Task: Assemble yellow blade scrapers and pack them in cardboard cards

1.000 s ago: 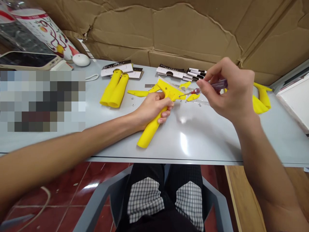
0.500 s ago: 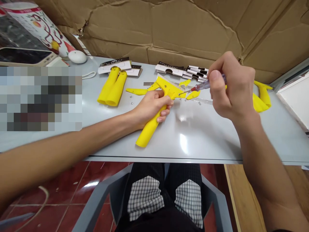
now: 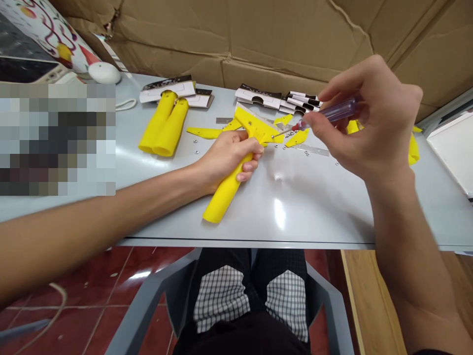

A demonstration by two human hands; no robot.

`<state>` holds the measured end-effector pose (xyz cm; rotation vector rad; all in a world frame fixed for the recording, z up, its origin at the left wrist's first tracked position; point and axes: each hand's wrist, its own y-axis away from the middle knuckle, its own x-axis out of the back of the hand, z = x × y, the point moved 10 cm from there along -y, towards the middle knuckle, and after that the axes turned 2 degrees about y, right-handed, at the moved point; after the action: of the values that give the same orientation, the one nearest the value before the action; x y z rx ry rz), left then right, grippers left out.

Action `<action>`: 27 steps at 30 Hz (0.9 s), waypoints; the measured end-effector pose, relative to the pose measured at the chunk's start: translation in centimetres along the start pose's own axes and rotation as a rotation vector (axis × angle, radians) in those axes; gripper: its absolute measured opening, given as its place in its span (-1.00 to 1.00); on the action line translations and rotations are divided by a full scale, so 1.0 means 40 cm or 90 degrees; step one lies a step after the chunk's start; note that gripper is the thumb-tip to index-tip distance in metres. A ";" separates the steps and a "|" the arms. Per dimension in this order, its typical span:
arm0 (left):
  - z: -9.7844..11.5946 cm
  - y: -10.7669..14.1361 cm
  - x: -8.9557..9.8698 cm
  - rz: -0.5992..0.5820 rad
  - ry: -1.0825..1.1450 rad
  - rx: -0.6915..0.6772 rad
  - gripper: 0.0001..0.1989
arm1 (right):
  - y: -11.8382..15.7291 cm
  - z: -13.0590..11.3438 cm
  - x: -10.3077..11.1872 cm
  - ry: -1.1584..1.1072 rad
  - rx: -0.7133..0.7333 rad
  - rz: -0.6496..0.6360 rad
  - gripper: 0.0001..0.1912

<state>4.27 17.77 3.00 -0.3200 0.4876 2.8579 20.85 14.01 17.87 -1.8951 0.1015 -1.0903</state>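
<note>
My left hand [image 3: 236, 157] is wrapped round the neck of a yellow T-shaped tool [image 3: 223, 193], its wide head pointing away from me and its handle towards the table's front edge. In my right hand [image 3: 373, 118] is a screwdriver [image 3: 338, 109] with a clear purple handle, held between thumb and fingers. The screwdriver's tip meets the right part of the yellow head, at a small screw. Loose yellow pieces [image 3: 296, 138] and a metal blade [image 3: 314, 150] lie just beyond, with several small nuts scattered around.
Two yellow handles [image 3: 166, 128] lie at the left beside black-and-white cardboard packs [image 3: 258, 96]. More yellow parts [image 3: 414, 150] are partly behind my right hand. A phone [image 3: 29, 70] and a white mouse-like object [image 3: 104, 72] sit far left. Cardboard [image 3: 273, 44] stands behind the table.
My right hand's fingers have loosened and shifted along the screwdriver handle, and the hand sits slightly further right. The left hand keeps its grip on the yellow tool. The view has shifted a little.
</note>
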 end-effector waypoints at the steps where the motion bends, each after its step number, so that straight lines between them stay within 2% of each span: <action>1: 0.000 0.000 0.000 0.001 0.000 0.000 -0.78 | 0.000 0.000 0.001 0.001 -0.002 -0.001 -0.77; 5: 0.002 0.000 -0.001 -0.007 -0.001 -0.007 -0.77 | -0.003 -0.004 -0.005 0.015 0.016 -0.013 -0.80; 10: 0.002 0.001 -0.003 -0.020 -0.008 -0.008 -0.79 | -0.008 0.000 -0.013 0.063 0.032 -0.003 -0.63; 13: 0.004 0.002 -0.005 -0.019 -0.007 -0.008 -0.79 | -0.004 -0.004 -0.021 0.043 0.037 -0.016 -0.77; 16: 0.006 0.003 -0.007 -0.019 -0.004 -0.007 -0.78 | -0.001 -0.010 -0.022 0.007 0.039 -0.024 -0.72; 20: 0.008 0.003 -0.003 -0.007 0.005 -0.012 -0.78 | -0.003 -0.008 -0.022 0.022 0.045 -0.012 -0.79; 24: 0.002 0.002 -0.003 -0.013 -0.002 -0.006 -0.81 | -0.005 0.001 -0.011 0.034 0.042 0.027 -0.64; 27: 0.001 0.001 -0.004 -0.020 -0.008 -0.009 -0.80 | -0.001 -0.011 -0.017 0.007 0.054 -0.006 -0.81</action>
<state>4.41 17.71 3.09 -0.3090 0.4569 2.8321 20.12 14.07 17.54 -1.8153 0.0510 -1.0951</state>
